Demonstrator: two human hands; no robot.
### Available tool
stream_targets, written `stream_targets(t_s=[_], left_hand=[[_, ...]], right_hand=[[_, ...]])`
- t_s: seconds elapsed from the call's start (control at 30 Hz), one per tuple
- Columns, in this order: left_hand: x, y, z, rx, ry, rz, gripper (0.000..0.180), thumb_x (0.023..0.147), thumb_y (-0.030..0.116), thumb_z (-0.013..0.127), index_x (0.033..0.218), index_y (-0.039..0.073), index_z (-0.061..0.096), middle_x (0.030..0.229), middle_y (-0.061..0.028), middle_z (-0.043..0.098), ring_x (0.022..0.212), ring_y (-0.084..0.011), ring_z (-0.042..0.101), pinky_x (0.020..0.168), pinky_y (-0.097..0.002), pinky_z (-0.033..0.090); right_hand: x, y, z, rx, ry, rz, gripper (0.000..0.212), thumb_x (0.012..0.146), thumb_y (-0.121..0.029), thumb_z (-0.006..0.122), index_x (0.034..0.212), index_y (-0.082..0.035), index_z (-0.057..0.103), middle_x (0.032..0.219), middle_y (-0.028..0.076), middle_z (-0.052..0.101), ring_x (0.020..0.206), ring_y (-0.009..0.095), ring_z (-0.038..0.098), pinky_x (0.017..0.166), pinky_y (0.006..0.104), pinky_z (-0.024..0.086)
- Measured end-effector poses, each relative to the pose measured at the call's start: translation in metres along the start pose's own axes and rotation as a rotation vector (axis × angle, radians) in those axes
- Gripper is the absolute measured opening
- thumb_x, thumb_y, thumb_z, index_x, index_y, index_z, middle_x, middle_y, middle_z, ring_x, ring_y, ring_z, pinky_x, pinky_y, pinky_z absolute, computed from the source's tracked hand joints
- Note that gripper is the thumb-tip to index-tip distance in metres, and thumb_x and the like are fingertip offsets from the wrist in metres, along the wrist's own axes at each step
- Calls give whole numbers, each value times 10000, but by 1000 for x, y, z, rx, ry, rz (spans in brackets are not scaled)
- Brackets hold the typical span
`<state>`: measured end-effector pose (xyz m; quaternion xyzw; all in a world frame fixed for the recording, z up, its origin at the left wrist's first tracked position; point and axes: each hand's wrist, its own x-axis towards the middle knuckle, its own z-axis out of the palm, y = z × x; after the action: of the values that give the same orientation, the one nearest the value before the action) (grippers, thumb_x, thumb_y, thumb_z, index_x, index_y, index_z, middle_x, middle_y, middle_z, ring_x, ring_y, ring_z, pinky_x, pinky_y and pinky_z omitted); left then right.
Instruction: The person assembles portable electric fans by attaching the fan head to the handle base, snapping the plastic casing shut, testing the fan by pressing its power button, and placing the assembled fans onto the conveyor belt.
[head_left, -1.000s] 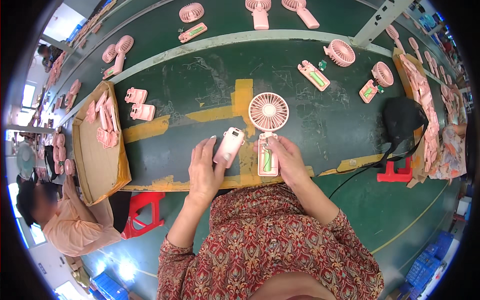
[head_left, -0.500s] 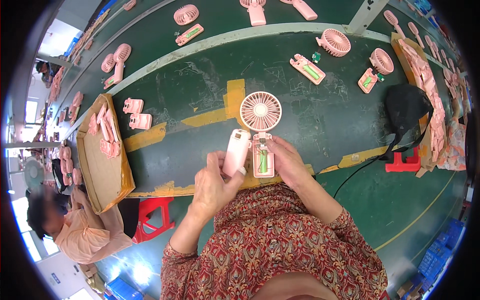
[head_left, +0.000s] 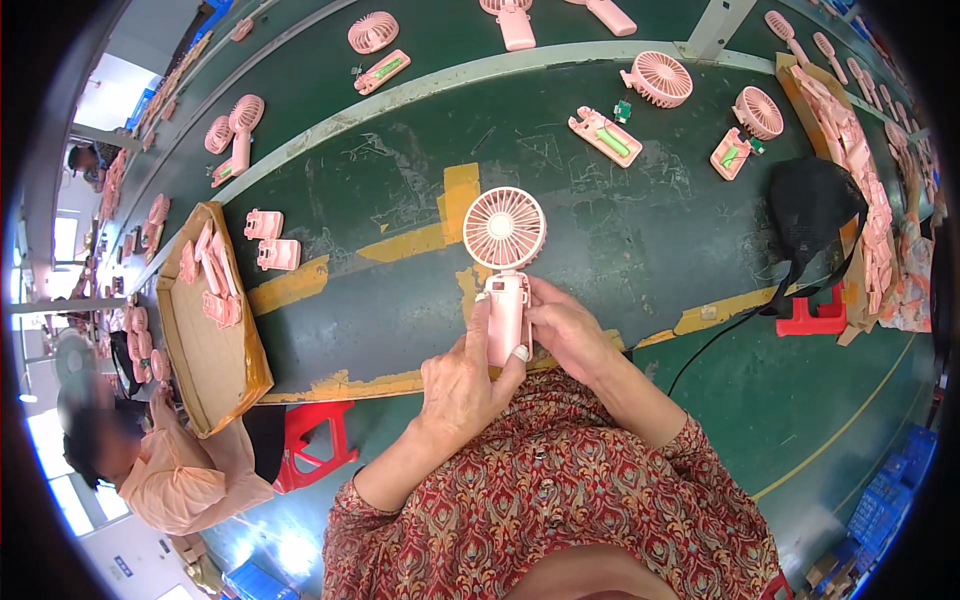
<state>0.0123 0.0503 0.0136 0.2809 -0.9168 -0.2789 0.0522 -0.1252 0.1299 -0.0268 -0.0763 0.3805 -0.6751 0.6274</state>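
Note:
A pink handheld fan (head_left: 505,228) is held upright in front of me at the table's near edge, its round grille pointing away from my body. Over its handle lies a pink back cover (head_left: 507,318), which hides the green battery and wires. My left hand (head_left: 462,380) grips this cover, index finger along its left side and thumb near its lower right. On the right side of the handle, my right hand (head_left: 568,325) holds the fan with its fingers closed round the edge. Whether the cover is fully seated I cannot tell.
A cardboard tray (head_left: 215,390) with pink shells stands left, beside two loose shells (head_left: 278,254). Opened fans with batteries (head_left: 606,137) lie at the far right. A black bag (head_left: 815,215) and a box of pink parts (head_left: 850,160) are right. A co-worker (head_left: 170,465) sits left.
My left hand has moved right, bringing the pink cover from beside the fan onto its open handle. The battery is now covered. The right hand still holds the fan.

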Motion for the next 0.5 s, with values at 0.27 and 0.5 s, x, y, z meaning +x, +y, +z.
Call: stream_targets(t_s=[0.27,0.5], left_hand=[[2,0,3,18,-3,-16,639,776,263,648,1250,-107,430,746,-225,640,547,-320,637,465,-397,499],[-2,-7,7,43,-16,30,645,773,261,652,1217,-153,432,689,-215,631,510,-311,625,445,-398,490]], right_hand=[[0,2,-2,-61,-30,-1,617,806,-43,419,1400,16,262,1342,121,412,1232,210,419,1033,363,334],[-2,-3,8,-167,-66,-27,647,789,-33,436,1408,12,255,1335,102,404,1235,186,393,1049,335,298]])
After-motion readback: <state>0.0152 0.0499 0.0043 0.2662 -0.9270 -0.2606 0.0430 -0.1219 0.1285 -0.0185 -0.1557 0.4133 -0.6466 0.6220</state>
